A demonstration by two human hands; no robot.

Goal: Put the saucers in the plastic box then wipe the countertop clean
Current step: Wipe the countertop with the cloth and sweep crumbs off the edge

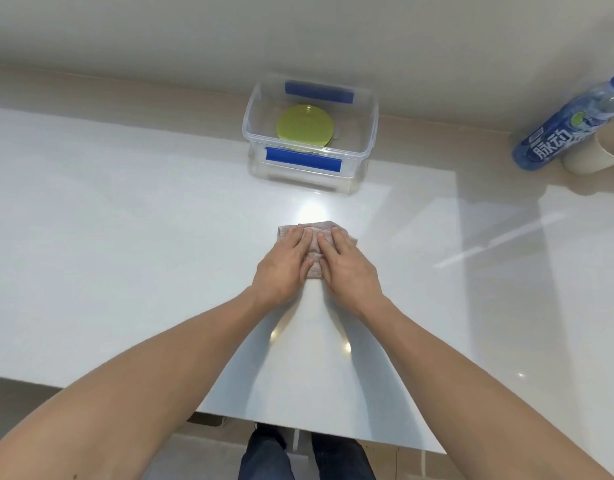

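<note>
Glossy countertop [125, 237], clear plastic box [364, 157]

saucers [305, 125] in plastic box [364, 147], cloth [314, 244] before

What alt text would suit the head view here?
Both hands, left hand and right hand, press a pinkish cloth flat on a white countertop. Behind it, a clear plastic box holds green saucers; a blue bottle stands far right.

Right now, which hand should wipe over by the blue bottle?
The right hand, probably. Both hands press the cloth, but the bottle stands on the right side, away from the left hand.
</note>
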